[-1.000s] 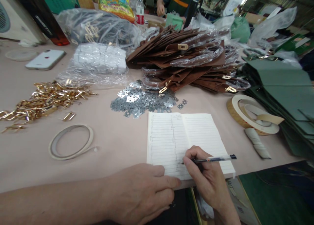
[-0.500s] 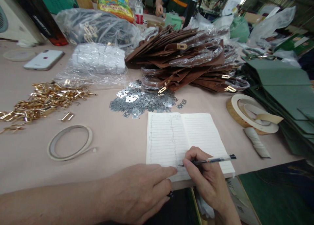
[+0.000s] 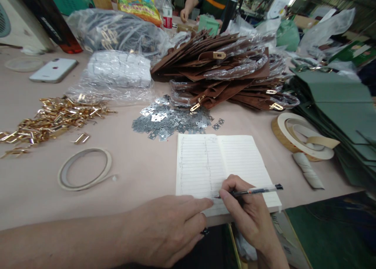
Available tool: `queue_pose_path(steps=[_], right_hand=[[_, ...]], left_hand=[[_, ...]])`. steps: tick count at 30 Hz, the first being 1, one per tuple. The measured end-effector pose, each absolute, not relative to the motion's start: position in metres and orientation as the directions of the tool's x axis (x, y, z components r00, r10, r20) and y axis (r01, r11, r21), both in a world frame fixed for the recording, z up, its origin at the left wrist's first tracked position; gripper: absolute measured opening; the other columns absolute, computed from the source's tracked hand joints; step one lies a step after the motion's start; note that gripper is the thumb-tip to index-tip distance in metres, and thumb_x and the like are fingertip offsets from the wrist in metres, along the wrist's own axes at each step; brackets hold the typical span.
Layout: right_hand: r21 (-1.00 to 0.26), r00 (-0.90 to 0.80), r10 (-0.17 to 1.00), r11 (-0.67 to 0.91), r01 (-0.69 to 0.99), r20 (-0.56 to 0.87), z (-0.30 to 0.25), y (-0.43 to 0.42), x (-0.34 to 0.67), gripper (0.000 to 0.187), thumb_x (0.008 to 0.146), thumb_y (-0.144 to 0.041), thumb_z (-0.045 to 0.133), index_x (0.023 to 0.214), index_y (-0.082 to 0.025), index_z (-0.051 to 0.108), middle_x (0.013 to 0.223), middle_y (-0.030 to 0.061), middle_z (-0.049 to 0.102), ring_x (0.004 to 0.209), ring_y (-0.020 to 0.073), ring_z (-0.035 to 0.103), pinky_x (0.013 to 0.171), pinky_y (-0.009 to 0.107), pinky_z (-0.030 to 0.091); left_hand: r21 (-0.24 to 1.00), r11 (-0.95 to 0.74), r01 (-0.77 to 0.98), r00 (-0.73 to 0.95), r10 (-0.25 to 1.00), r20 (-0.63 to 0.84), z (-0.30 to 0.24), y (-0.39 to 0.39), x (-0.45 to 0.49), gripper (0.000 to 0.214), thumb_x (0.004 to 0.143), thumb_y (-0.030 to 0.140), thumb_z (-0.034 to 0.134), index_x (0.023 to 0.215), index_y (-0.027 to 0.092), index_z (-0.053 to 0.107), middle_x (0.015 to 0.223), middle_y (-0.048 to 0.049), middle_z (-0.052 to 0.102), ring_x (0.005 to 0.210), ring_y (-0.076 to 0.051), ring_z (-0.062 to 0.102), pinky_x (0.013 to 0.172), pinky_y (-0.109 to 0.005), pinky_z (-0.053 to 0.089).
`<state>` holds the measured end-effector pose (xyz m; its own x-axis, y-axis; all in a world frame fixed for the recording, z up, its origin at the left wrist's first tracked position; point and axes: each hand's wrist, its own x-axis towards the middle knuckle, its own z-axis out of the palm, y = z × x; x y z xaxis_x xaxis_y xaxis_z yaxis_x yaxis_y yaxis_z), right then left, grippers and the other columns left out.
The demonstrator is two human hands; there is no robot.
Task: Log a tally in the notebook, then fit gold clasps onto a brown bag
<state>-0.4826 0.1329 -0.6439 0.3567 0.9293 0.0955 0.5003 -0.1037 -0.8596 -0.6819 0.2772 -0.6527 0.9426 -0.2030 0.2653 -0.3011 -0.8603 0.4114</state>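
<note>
1. At the far left of the desk (image 3: 141, 165), we see a dark tumbler (image 3: 55, 28) with a reddish base, contents hidden, near a phone (image 3: 54, 70).
2. Loose gold fittings (image 3: 60, 118) lie heaped, with a tape ring (image 3: 66, 175) nearer us.
3. Behind, a clear bag (image 3: 147, 36) holds dark straps and gold clasps; before it, a clear wrapper (image 3: 100, 93) encloses white packets (image 3: 120, 70).
4. Next come a colourful bag (image 3: 138, 4), whose contents we cannot see, and a red-capped clear bottle (image 3: 167, 12).
5. Our left hand (image 3: 166, 228) points its forefinger onto the notebook's page; its other fingers curl around a small black piece (image 3: 205, 231), too hidden to identify.
6. The notebook (image 3: 196, 163) lies open at the desk's edge, below heaped metal plates (image 3: 176, 120).
7. Behind brown leather pieces (image 3: 232, 83) partly wrapped in plastic, a green box (image 3: 207, 25) hides its contents from us.
8. Our right hand (image 3: 246, 206) grips a pen (image 3: 261, 190), tip at the left page.
9. Rightmost, a wide tape roll (image 3: 282, 134) sits beside green panels (image 3: 346, 104).
</note>
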Motion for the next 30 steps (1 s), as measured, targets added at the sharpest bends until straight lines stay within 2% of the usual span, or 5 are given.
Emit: queue_pose_path(steps=[6,12,16,21,30], right_hand=[[-0.863,0.356,0.931,-0.109,0.494,0.086,-0.6441,0.1328,-0.4827,0.03,0.108,-0.034,0.053,0.081,-0.022,0.056,0.073,-0.0022,0.051,0.068,0.0161,0.049,0.061,0.03,0.036],[-0.857,0.355,0.93,-0.103,0.506,0.098,-0.6438,0.1322,-0.4826,0.029,0.107,-0.032,0.053,0.08,-0.022,0.056,0.072,-0.0023,0.051,0.067,0.0161,0.049,0.061,0.03,0.036],[-0.856,0.353,0.93,-0.098,0.507,0.103,-0.6449,0.1321,-0.4821,0.028,0.107,-0.032,0.053,0.081,-0.022,0.056,0.073,-0.0028,0.051,0.068,0.0155,0.049,0.061,0.03,0.037],[-0.855,0.349,0.931,-0.093,0.51,0.107,-0.6464,0.1322,-0.4823,0.028,0.107,-0.032,0.054,0.081,-0.022,0.056,0.073,-0.0034,0.051,0.068,0.0151,0.048,0.062,0.029,0.036],[-0.873,0.338,0.938,-0.098,0.478,0.08,-0.6494,0.1287,-0.481,0.027,0.107,-0.031,0.055,0.082,-0.022,0.056,0.074,-0.0033,0.05,0.069,0.0154,0.048,0.062,0.03,0.035]], left_hand=[[0.386,-0.864,-0.322,0.932,-0.218,0.29,-0.6541,0.2761,-0.6821,0.02,0.108,0.021,0.047,0.111,0.01,0.064,0.118,-0.0165,0.072,0.125,-0.027,0.065,0.103,-0.035,0.059],[0.405,-0.863,-0.302,0.942,-0.205,0.265,-0.6521,0.2781,-0.6822,0.021,0.108,0.023,0.046,0.113,0.012,0.063,0.129,-0.0176,0.069,0.121,-0.026,0.067,0.1,-0.035,0.06],[0.394,-0.859,-0.327,0.934,-0.232,0.27,-0.6514,0.2777,-0.6818,0.022,0.109,0.021,0.046,0.111,0.011,0.065,0.115,-0.0148,0.073,0.126,-0.026,0.064,0.103,-0.034,0.059],[0.384,-0.871,-0.306,0.939,-0.21,0.272,-0.6531,0.2771,-0.6815,0.023,0.108,0.022,0.046,0.111,0.011,0.065,0.123,-0.0161,0.071,0.122,-0.025,0.066,0.1,-0.034,0.059],[0.351,-0.87,-0.345,0.929,-0.263,0.263,-0.6476,0.279,-0.6793,0.022,0.109,0.02,0.047,0.1,0.014,0.066,0.107,-0.0115,0.073,0.117,-0.022,0.064,0.093,-0.033,0.058]])
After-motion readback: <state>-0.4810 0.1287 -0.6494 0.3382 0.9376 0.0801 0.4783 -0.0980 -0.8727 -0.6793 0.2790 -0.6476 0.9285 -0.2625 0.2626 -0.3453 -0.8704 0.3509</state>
